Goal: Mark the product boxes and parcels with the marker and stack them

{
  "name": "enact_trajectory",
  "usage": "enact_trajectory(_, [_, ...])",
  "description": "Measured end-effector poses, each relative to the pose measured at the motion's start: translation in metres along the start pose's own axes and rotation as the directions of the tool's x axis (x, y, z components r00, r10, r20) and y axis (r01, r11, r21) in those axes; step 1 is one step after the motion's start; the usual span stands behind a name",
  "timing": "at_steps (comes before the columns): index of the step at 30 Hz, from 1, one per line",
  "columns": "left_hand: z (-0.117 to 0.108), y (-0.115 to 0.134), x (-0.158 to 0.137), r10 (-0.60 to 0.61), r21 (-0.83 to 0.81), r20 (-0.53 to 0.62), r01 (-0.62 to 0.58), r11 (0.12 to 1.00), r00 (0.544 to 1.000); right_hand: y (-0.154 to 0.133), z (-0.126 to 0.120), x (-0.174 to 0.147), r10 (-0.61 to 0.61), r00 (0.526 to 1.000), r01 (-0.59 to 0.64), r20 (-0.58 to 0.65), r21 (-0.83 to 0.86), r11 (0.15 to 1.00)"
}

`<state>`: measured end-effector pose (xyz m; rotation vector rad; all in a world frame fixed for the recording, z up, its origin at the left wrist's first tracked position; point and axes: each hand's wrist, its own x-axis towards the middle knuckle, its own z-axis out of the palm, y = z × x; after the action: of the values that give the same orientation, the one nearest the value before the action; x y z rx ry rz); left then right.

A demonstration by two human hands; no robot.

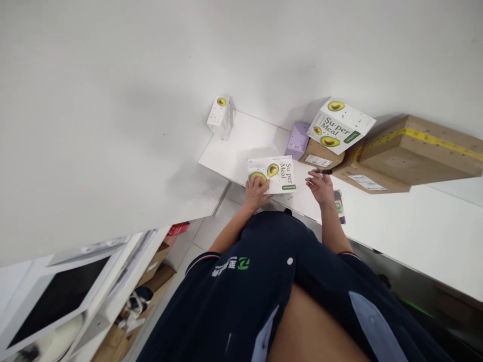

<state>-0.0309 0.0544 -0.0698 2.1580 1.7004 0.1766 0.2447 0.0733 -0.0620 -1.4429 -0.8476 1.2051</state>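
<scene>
Left hand [257, 191] spread atop Su-per Meal box [277, 173], right hand [321, 189] pinching slim dark tool [323, 171], brown carton [320, 154] just ahead

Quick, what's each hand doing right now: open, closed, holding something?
Left hand: resting on the white avocado box; whether it grips can't be told.
Right hand: closed, holding a slim dark pen-like object.

Room behind nearest carton [279, 175]; purple box [297, 140] and cardboard box [418, 156] block right
</scene>
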Motion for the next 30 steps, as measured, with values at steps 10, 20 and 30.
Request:
enact_trajectory(10, [0.012,0.010,-0.004,-0.011,-0.025,-0.044,0.010,1.000,0.999,-0.011,0.092,-0.010,-0.074,0.985,0.101,0.156,-0.174,0.979])
enact_trajectory(20, [0.017,0.010,-0.005,-0.020,-0.027,-0.068,0.019,0.999,0.998,0.025,0.103,0.002,-0.075,0.989,0.119,0.126,-0.394,0.911])
enact_trajectory(30, [0.016,0.016,-0.004,-0.041,0.017,-0.045,0.042,0.999,0.998,0.017,0.108,-0.004,-0.228,0.961,0.276,0.155,-0.537,0.797])
